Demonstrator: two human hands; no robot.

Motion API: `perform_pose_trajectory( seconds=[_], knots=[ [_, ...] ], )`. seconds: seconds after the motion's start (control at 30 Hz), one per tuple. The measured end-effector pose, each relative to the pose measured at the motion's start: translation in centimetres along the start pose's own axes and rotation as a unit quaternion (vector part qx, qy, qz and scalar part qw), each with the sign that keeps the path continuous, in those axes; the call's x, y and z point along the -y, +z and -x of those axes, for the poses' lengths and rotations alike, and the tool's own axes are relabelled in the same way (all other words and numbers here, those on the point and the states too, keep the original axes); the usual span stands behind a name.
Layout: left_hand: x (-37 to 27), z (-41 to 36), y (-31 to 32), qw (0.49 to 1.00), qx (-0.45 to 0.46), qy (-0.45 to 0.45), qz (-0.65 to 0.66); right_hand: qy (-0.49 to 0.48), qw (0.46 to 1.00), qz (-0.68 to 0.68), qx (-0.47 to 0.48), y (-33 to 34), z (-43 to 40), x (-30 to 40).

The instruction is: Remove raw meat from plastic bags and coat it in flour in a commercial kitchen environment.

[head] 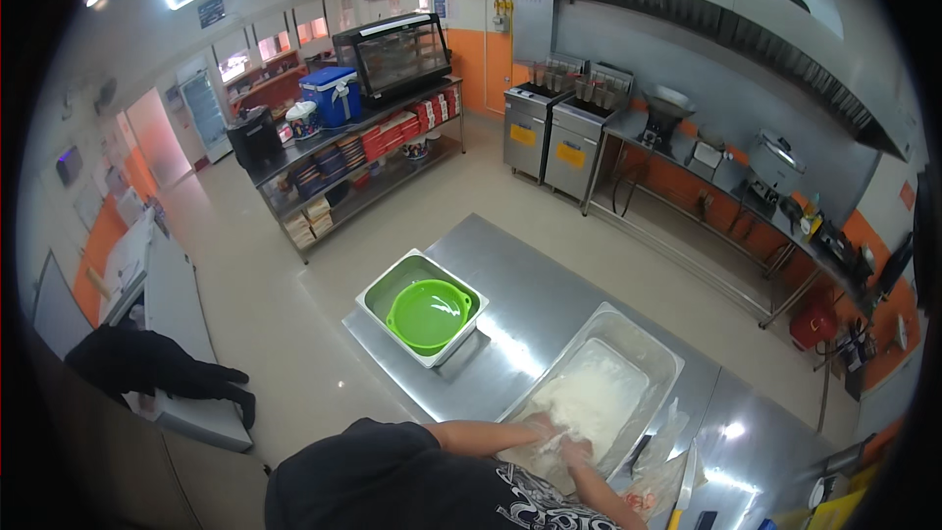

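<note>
Both of my hands are down inside a large translucent plastic tub [666,361] on the steel table. White flour-like powder [589,390] lies heaped in it. My left hand [541,427] reaches in from the left, and my right hand [578,449] is close beside it, at the tub's near end. Between them is a powder-coated clump [556,442], too unclear to name. Whether my fingers close on it is not clear. Right of the tub lie a clear plastic bag [655,456] with reddish bits in it and a knife [684,482] with a yellow handle.
A steel pan [375,291] holding a green plastic colander [429,316] stands at the table's far left corner. Two fryers [578,151] and a steel counter [662,143] line the back wall. A person in black [162,368] bends over a white chest at left.
</note>
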State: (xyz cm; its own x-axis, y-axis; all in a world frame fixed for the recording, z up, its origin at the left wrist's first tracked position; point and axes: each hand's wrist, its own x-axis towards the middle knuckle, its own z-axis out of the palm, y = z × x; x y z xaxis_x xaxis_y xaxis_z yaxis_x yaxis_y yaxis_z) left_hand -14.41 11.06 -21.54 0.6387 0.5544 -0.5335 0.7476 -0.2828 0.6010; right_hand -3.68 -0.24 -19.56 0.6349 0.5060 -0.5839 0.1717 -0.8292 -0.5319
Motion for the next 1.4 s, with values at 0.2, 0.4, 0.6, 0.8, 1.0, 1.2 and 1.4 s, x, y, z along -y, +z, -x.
perform_pose_trajectory(
  seconds=[0.2,0.4,0.6,0.8,1.0,1.2,1.4],
  knots=[
    [13.9,-6.4,5.4,0.934,-0.109,0.29,-0.179,-0.422,0.82,0.381,0.06,-0.5,-5.1,-0.5],
    [-0.1,3.4,-7.2,0.959,0.019,0.15,-0.239,-0.324,0.944,0.056,-0.007,0.0,-9.6,1.9],
    [0.6,0.8,-5.6,0.941,-0.238,0.142,-0.195,-0.307,0.931,0.102,0.167,0.0,-1.0,3.5],
    [-1.2,2.3,-6.2,0.912,0.087,0.172,-0.361,-0.123,0.978,0.084,0.146,-4.5,2.2,4.0],
    [2.0,2.9,-4.8,0.886,0.188,0.18,-0.384,-0.023,0.979,0.094,0.179,-1.3,2.0,-1.0],
    [0.3,4.4,-3.4,0.944,0.17,0.075,-0.272,0.125,0.976,-0.113,0.135,0.4,4.9,1.6],
    [-0.3,4.7,-2.7,0.989,0.097,-0.02,-0.11,0.146,0.981,-0.123,0.024,1.8,4.6,4.2]
  ],
)
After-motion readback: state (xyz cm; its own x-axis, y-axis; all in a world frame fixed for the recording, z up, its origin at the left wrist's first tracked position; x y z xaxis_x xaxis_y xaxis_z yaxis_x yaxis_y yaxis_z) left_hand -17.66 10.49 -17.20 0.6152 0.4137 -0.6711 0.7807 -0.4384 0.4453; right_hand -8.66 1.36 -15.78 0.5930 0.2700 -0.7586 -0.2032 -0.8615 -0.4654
